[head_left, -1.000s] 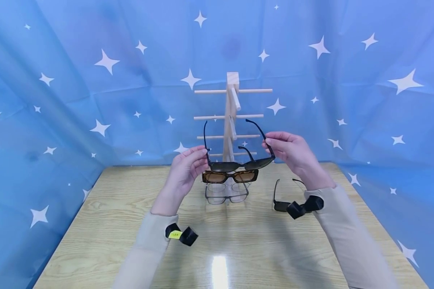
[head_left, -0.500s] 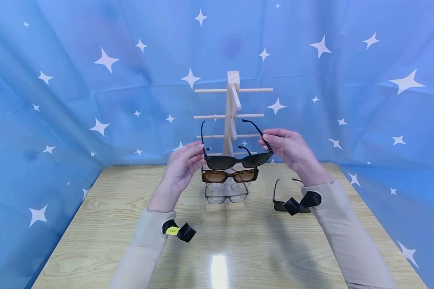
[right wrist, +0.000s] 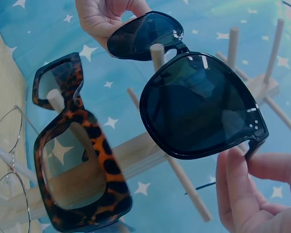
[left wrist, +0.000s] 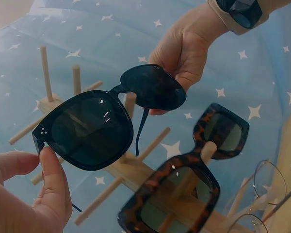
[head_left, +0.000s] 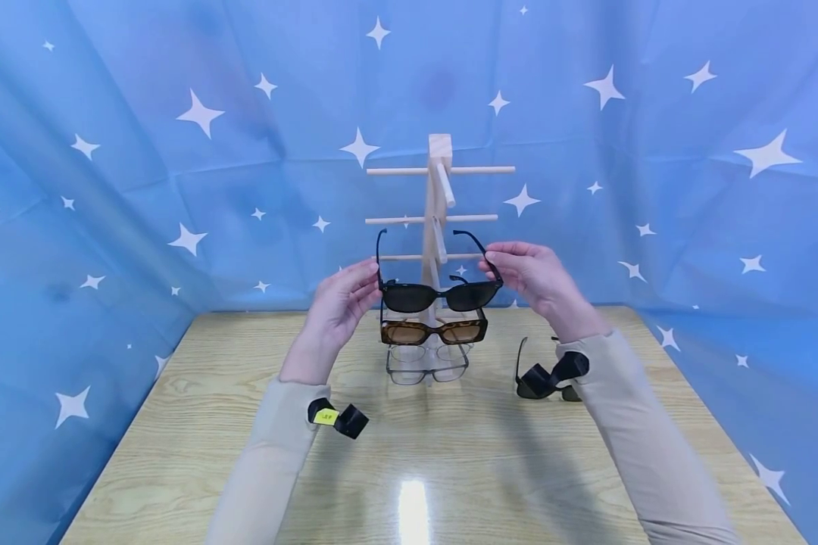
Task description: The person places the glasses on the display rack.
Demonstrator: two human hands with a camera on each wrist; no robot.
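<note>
Both hands hold one pair of black sunglasses (head_left: 409, 297) in front of the wooden glasses stand (head_left: 439, 147), lenses toward the head camera. The left hand (head_left: 337, 314) pinches one temple near its hinge, and the right hand (head_left: 535, 280) pinches the other. In both wrist views, a peg (right wrist: 157, 57) of the stand shows right at the nose bridge; whether it bears the frame I cannot tell. Just below, tortoiseshell sunglasses (head_left: 405, 333) hang on the stand. Lower still are round thin-rimmed glasses (left wrist: 269, 179) and rectangular clear-lens glasses (head_left: 409, 377).
Another pair of dark sunglasses (head_left: 572, 393) lies on the wooden table (head_left: 245, 454), right of the stand, partly covered by the right wrist's camera. Upper crossbars (head_left: 480, 170) stick out to both sides. A blue star-patterned curtain (head_left: 279, 250) hangs behind.
The black sunglasses have moved slightly left, from tilted to nearly level, and their lenses have turned up to face the head camera. The right hand has moved left and the left hand slightly up.
</note>
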